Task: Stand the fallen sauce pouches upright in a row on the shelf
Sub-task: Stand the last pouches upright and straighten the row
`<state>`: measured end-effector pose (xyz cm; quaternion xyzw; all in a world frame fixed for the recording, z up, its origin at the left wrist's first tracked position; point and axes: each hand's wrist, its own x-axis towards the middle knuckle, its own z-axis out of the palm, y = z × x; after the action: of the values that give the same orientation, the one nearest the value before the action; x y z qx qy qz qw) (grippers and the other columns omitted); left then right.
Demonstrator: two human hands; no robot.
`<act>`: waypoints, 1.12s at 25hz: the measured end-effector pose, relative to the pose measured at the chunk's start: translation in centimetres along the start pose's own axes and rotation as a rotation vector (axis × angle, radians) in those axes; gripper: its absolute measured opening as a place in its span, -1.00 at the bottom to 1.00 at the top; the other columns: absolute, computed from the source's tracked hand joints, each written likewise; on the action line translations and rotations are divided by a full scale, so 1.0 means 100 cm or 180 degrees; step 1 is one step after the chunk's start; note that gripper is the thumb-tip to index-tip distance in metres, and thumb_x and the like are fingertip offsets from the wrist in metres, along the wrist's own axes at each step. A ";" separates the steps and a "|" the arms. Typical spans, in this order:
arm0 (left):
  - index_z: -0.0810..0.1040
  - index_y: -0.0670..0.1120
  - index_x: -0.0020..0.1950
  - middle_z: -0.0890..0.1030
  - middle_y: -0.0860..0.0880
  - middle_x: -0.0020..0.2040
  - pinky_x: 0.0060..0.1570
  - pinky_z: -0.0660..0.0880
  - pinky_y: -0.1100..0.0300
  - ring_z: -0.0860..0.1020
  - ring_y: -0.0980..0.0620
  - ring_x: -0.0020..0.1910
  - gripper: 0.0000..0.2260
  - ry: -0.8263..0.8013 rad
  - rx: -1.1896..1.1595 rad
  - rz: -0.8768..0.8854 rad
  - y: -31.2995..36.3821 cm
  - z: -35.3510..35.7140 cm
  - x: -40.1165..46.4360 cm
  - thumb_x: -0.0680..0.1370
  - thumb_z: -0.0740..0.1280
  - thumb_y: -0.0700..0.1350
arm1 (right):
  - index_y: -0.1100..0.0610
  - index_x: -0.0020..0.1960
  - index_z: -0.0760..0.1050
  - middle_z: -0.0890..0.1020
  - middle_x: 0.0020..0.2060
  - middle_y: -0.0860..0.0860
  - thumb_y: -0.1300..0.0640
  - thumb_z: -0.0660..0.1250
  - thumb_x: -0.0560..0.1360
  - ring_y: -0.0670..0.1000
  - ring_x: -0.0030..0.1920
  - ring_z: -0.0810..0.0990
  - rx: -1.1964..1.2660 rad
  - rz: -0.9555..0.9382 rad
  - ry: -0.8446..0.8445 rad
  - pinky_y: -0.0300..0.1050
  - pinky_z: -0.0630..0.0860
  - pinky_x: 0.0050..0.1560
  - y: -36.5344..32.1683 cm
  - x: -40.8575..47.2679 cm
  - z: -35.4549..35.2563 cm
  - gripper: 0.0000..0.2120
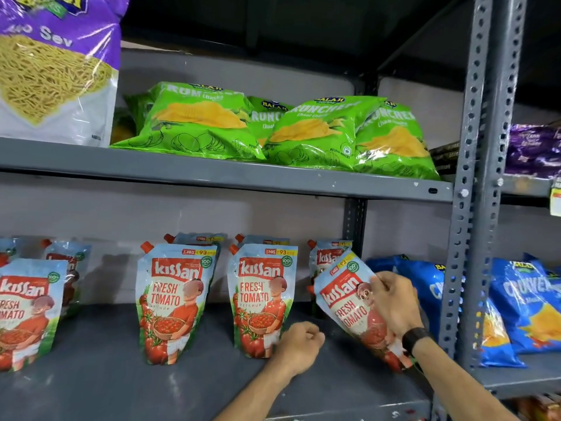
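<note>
Several red and pale-blue ketchup pouches stand on the grey lower shelf [91,360]. One upright pouch [174,302] is at centre left, another [259,299] at centre, with more behind them. At the far left stands a further pouch [24,314]. My right hand [394,302] grips a tilted pouch [349,302] by its right edge; its top leans left and its base rests near the shelf's right end. My left hand [299,347] is closed in a fist beside the lower right corner of the centre pouch, holding nothing.
Green crisp bags [303,132] and a large purple sev bag [54,68] lie on the upper shelf. Blue crisp bags [528,302] fill the neighbouring bay to the right. A perforated grey upright post [467,238] separates the bays.
</note>
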<state>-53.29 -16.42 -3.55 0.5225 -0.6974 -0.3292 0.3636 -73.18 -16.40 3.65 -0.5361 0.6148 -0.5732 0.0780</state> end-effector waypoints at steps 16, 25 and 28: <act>0.67 -0.07 -0.07 0.75 0.00 -0.04 0.07 0.67 -0.15 0.69 -0.05 0.00 -0.76 0.0818 -0.0979 -0.0010 0.050 0.008 0.061 0.65 0.22 -0.07 | 0.25 0.09 0.61 0.71 -0.02 0.18 0.24 0.19 0.66 0.16 -0.04 0.69 0.2444 0.1214 -0.0071 0.02 0.62 -0.12 0.006 0.025 0.004 -0.78; 0.67 -0.17 0.03 0.74 -0.11 -0.01 0.00 0.70 -0.10 0.66 0.01 -0.12 -0.74 0.0824 -0.1044 -0.0274 0.032 0.019 0.068 0.67 0.21 -0.11 | 0.22 0.07 0.64 0.73 0.04 0.22 0.24 0.21 0.65 0.25 0.05 0.71 0.2336 0.1347 -0.0211 0.30 0.61 0.14 0.045 0.038 0.033 -0.77; 0.65 -0.23 0.07 0.71 -0.08 -0.05 0.00 0.66 -0.06 0.61 0.09 -0.18 -0.73 0.0721 -0.1172 -0.0222 0.030 0.022 0.070 0.68 0.20 -0.12 | 0.23 0.05 0.65 0.74 0.02 0.21 0.23 0.22 0.64 0.25 0.03 0.72 0.2342 0.1297 -0.0157 0.28 0.63 0.12 0.047 0.040 0.036 -0.78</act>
<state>-57.96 -22.30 -1.08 0.5047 -0.5618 -0.4025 0.5173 -74.94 -22.71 0.85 -0.3535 0.4605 -0.7144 0.3907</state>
